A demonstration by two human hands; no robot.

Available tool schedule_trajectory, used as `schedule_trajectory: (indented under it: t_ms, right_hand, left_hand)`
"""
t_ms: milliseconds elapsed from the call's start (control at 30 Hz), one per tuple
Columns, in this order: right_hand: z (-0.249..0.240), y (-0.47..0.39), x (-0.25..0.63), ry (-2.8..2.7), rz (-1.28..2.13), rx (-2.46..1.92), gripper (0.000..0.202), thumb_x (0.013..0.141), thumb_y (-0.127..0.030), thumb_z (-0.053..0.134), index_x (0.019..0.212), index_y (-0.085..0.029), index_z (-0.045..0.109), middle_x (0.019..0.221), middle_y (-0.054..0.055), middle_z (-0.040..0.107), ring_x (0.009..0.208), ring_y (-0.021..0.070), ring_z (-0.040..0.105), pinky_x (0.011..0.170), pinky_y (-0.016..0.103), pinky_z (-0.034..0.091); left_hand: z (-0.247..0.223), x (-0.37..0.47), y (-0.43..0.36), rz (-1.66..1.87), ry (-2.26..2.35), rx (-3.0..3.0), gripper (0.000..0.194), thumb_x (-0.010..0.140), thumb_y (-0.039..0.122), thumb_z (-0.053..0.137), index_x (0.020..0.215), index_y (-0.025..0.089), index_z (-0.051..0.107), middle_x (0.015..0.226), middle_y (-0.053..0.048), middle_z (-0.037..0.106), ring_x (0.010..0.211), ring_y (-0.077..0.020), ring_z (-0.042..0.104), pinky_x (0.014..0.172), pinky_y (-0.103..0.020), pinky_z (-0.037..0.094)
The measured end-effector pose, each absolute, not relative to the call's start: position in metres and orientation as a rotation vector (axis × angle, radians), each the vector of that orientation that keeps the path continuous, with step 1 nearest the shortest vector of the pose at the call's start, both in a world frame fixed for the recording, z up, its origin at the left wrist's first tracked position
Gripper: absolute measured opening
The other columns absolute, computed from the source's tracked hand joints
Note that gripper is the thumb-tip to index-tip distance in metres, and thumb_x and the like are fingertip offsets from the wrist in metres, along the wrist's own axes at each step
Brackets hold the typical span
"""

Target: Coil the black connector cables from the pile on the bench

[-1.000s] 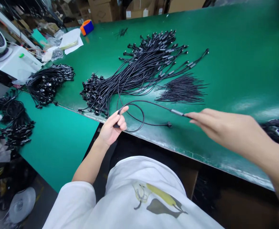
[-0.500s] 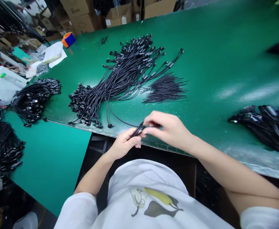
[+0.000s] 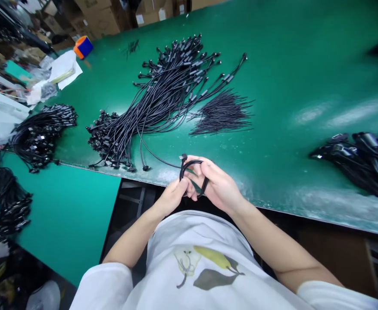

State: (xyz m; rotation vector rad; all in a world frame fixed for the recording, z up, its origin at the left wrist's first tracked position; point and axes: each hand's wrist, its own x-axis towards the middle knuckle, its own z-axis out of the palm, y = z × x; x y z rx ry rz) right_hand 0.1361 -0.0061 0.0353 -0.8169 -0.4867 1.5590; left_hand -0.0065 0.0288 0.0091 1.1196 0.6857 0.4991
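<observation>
Between my two hands is a black cable (image 3: 193,162) wound into a small round coil, with a connector (image 3: 183,157) standing out at its upper left. My left hand (image 3: 176,193) grips the coil's left side between thumb and fingers. On the other side, my right hand (image 3: 219,183) pinches the coil with its thumb, fingers behind it. Just beyond lies a large bundle of black cables (image 3: 158,97) with connectors at both ends. To its right is a heap of thin black ties (image 3: 223,113).
Coiled cables (image 3: 48,133) lie at the left, with more tied cables (image 3: 6,198) on the lower green table (image 3: 75,215). Black cables (image 3: 366,159) sit at the right. An orange and blue tape roll (image 3: 83,46) and papers (image 3: 64,69) are at the back left.
My right hand has turned and moved down onto the coil's right side. The cable loop now shows open between my hands, its connector upward. The view has shifted slightly.
</observation>
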Motion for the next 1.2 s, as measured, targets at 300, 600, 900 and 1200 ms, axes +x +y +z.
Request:
schedule_trajectory:
  t_ms: [300, 600, 900, 1200]
  right_hand:
    - [0.036, 0.001, 0.117, -0.488, 1.429, -0.951, 0.053, 0.077, -0.072, 0.062, 0.087, -0.023, 0.046, 0.080, -0.003, 0.053, 0.053, 0.0064, 0.046, 0.036, 0.017, 0.026]
    - [0.040, 0.010, 0.123, -0.557, 1.395, -0.940, 0.075, 0.071, -0.093, 0.036, 0.071, -0.019, 0.053, 0.051, -0.005, 0.033, 0.041, 0.0041, 0.022, 0.039, 0.019, 0.017]
    - [0.037, 0.018, 0.136, -0.453, 1.614, -0.871, 0.073, 0.067, -0.092, 0.046, 0.063, -0.020, 0.044, 0.044, -0.010, 0.019, 0.037, 0.0022, 0.010, 0.035, 0.017, 0.011]
    - [0.015, 0.017, 0.142, -0.353, 1.521, -0.821, 0.064, 0.071, -0.083, 0.055, 0.076, -0.021, 0.044, 0.051, -0.011, 0.025, 0.039, 0.0016, 0.013, 0.035, 0.015, 0.014]
  left_hand:
    - [0.015, -0.003, 0.026, 0.336, 0.956, 1.537, 0.030, 0.071, 0.032, 0.078, 0.087, 0.017, 0.058, 0.076, 0.001, 0.055, 0.071, -0.0132, 0.049, 0.066, -0.025, 0.038]
    - [0.012, 0.001, 0.030, 0.303, 0.936, 1.729, 0.013, 0.083, 0.029, 0.062, 0.079, 0.017, 0.066, 0.070, -0.001, 0.060, 0.070, -0.0178, 0.056, 0.067, -0.026, 0.039]
    - [0.012, 0.000, 0.034, 0.153, 0.584, 1.011, 0.051, 0.077, 0.065, 0.066, 0.088, 0.015, 0.056, 0.070, 0.001, 0.055, 0.062, -0.0110, 0.053, 0.058, -0.024, 0.042]
    - [-0.006, 0.010, 0.014, 0.205, 0.704, 0.799, 0.061, 0.078, 0.076, 0.053, 0.082, 0.015, 0.053, 0.055, 0.007, 0.034, 0.045, -0.0071, 0.036, 0.043, -0.021, 0.027]
